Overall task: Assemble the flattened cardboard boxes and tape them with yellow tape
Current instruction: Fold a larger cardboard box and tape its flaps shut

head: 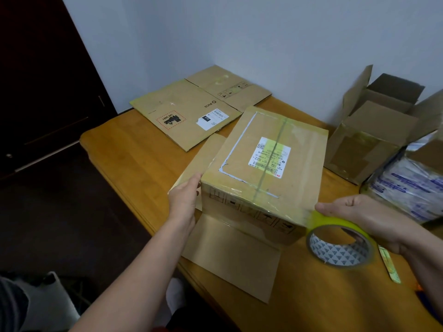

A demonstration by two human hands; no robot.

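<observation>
On the desk [134, 144], left of centre, I record my left hand [184, 200], fingers straight, pressing the left side of the assembled box [263, 159] standing mid-desk. Rightward, my right hand [366, 219] grips the yellow tape roll [340, 254], strip running onto the box's near edge.

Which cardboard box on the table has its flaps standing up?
The box at the right, near the wall. The middle box is taped across its top, and the back ones lie flat.
</observation>
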